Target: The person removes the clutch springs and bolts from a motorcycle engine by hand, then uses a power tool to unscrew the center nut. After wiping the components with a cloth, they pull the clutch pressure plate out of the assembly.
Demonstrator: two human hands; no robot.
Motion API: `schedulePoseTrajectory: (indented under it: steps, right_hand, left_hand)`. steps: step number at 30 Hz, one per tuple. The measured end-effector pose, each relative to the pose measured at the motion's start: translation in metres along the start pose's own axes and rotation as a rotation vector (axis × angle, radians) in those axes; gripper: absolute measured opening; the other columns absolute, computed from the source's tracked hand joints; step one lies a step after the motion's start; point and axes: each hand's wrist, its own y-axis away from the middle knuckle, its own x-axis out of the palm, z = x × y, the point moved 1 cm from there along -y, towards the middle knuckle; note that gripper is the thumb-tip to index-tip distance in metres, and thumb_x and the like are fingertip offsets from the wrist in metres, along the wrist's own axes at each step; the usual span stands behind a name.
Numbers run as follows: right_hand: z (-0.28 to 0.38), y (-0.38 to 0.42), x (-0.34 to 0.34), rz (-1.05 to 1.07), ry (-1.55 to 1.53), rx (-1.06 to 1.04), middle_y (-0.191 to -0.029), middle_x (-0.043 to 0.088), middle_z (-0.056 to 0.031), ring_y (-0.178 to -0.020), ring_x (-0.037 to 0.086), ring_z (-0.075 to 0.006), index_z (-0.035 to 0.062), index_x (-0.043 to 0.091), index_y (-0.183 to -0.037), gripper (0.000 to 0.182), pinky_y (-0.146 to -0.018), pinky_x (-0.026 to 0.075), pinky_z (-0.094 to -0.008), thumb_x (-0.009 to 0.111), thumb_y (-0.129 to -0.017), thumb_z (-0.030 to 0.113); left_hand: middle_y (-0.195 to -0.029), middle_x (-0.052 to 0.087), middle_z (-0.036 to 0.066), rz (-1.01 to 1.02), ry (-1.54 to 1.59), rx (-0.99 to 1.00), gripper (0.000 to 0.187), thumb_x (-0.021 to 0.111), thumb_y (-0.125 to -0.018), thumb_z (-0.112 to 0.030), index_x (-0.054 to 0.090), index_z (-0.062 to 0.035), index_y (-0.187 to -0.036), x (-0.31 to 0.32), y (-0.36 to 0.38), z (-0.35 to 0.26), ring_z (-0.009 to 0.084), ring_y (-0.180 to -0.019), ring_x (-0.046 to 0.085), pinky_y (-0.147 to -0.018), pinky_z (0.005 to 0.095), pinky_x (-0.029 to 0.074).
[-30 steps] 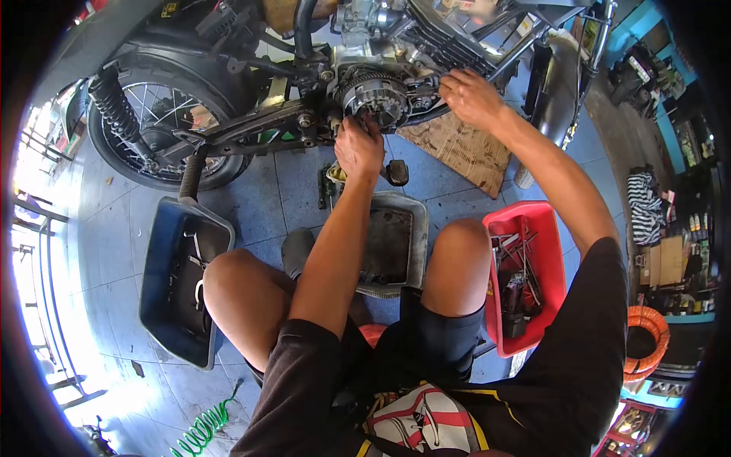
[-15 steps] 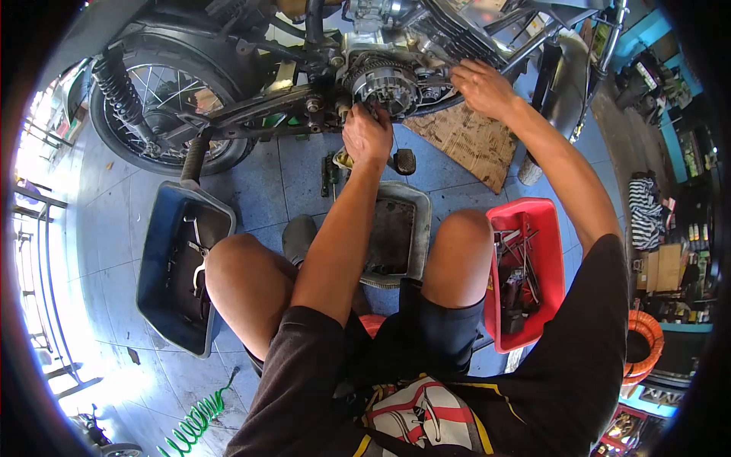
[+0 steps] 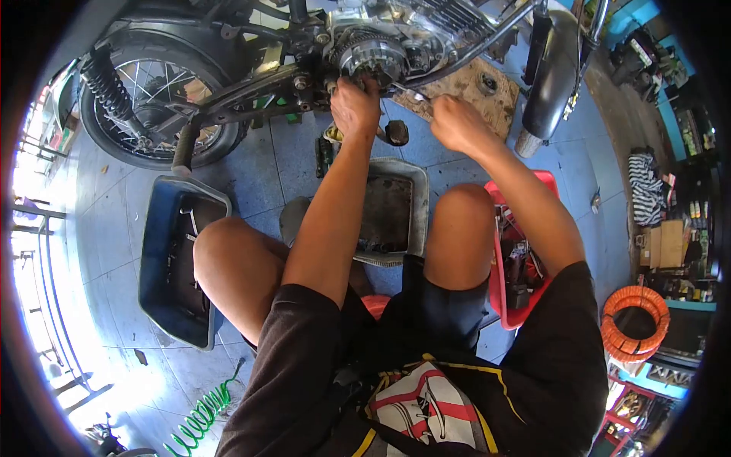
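A round metal clutch assembly (image 3: 371, 57) sits exposed on the side of the motorcycle engine. My left hand (image 3: 354, 107) is closed at its lower edge, the fingertips partly hidden against the parts. Out to the right, my right hand (image 3: 454, 122) is wrapped round the end of a slim metal wrench (image 3: 415, 94). The wrench runs up and left toward the clutch. Its far end is hard to make out near my left fingers.
Below the engine lie a stained wooden board (image 3: 487, 84) and a grey drain tray (image 3: 420, 206). A blue-grey bin (image 3: 152, 259) with tools stands left, a red bin (image 3: 499, 293) with tools right. The rear wheel (image 3: 221, 145) is at upper left, and a foot pedal (image 3: 397, 132) juts out below the clutch.
My right hand has swung down and left, toward my body, with the wrench. My left hand stays at the clutch. The view has shifted slightly, so the engine appears higher.
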Motion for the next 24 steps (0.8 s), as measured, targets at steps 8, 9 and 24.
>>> schedulePoseTrajectory:
  steps: [8,9,24]
  right_hand:
    - [0.004,-0.024,0.041,0.199,-1.35,0.384,-0.082,0.061,-0.0152,-0.059,0.049,-0.0214,-0.0084,0.064,-0.091,0.029,-0.045,0.04,-0.0345,0.049,-0.067,-0.001]
    - [0.005,-0.023,0.038,0.208,-1.395,0.36,-0.086,0.061,-0.0153,-0.063,0.05,-0.0215,-0.0086,0.064,-0.091,0.031,-0.047,0.04,-0.0348,0.048,-0.066,-0.003]
    - [0.014,-0.037,0.019,0.138,-1.282,0.451,-0.064,0.048,-0.0057,-0.052,0.045,-0.0154,0.0001,0.054,-0.071,0.013,-0.039,0.031,-0.0306,0.047,-0.08,0.007]
  left_hand:
    - [-0.085,0.061,0.033,0.047,0.054,-0.062,0.042,0.058,-0.081,-0.033,0.061,0.0084,-0.083,-0.008,0.002,-0.01,0.0485,-0.086,0.059,-0.076,0.0509,0.047]
    - [-0.085,0.061,0.033,0.054,0.047,-0.057,0.042,0.058,-0.081,-0.033,0.061,0.0084,-0.083,-0.006,0.002,-0.008,0.0485,-0.086,0.059,-0.076,0.0509,0.047]
    - [-0.081,0.061,0.033,0.043,-0.1,-0.086,0.046,0.061,-0.077,-0.037,0.063,0.0091,-0.071,-0.001,0.001,-0.008,0.0473,-0.082,0.061,-0.074,0.0498,0.049]
